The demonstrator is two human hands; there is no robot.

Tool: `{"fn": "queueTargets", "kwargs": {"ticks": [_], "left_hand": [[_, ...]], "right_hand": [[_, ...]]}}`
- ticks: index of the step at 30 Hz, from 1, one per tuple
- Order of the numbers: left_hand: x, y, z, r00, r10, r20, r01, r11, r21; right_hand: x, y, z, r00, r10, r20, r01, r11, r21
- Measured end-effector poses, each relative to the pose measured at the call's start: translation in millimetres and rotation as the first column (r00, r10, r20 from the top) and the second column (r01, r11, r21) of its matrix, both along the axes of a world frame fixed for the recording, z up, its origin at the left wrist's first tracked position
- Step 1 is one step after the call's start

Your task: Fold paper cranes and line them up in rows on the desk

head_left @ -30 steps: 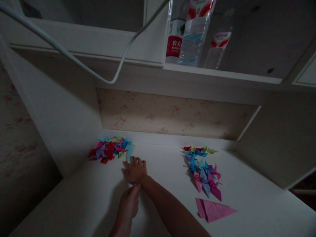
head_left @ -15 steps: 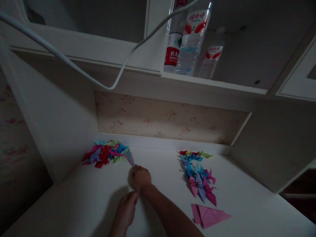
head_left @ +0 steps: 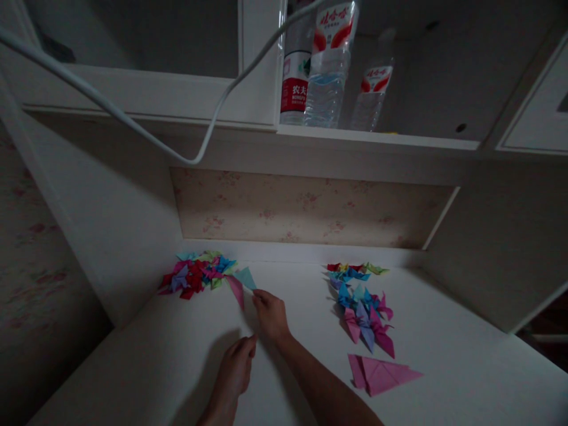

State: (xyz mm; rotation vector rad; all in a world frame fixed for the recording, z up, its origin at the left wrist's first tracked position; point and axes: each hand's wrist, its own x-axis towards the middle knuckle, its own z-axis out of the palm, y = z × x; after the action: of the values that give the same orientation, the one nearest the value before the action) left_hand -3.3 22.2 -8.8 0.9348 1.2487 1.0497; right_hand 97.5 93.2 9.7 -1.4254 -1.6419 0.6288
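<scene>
One white desk (head_left: 146,373), w/ origami cranes (head_left: 190,275) heaped back-L & bunched R. Curled partway, L hand (head_left: 237,362) (can't tell if holding anything). Pinched btwn thumb & fingers of R hand (head_left: 270,315), teal folded paper (head_left: 246,278), just R of L heap, beside pink folded paper (head_left: 236,290).

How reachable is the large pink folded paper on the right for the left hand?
Probably not directly: the right forearm lies between the left hand and the pink folded paper.
</scene>
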Motion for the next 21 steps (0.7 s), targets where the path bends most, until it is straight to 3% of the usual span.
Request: {"fn": "queueTargets", "kwargs": {"ticks": [3,7,14,18,21], "left_hand": [[2.3,-0.2,6.1,0.989,0.108,0.099,-0.104,0.993,-0.047],[5.5,-2.9,12.4,0.983,0.070,0.172,-0.059,0.996,-0.072],[9.7,-14.3,16.1,0.981,-0.036,0.191,0.029,0.999,0.038],[5.9,-13.8,10.6,0.990,-0.037,0.139,0.026,0.996,0.080],[2.9,-14.6,7.0,0.986,-0.068,0.154,0.051,0.992,0.115]], "right_hand": [[11.2,-22.3,-2.5,0.971,0.016,-0.238,-0.023,0.999,-0.025],[28.7,-66.1,-13.5,0.780,-0.025,-0.626,-0.078,0.987,-0.137],[66.3,-126.4,-28.0,0.774,-0.095,-0.626,-0.078,0.967,-0.242],[81.5,-135.9,-34.2,0.730,-0.132,-0.671,-0.093,0.953,-0.290],[80.5,-134.2,-37.6,0.638,-0.116,-0.761,-0.158,0.948,-0.277]]}}
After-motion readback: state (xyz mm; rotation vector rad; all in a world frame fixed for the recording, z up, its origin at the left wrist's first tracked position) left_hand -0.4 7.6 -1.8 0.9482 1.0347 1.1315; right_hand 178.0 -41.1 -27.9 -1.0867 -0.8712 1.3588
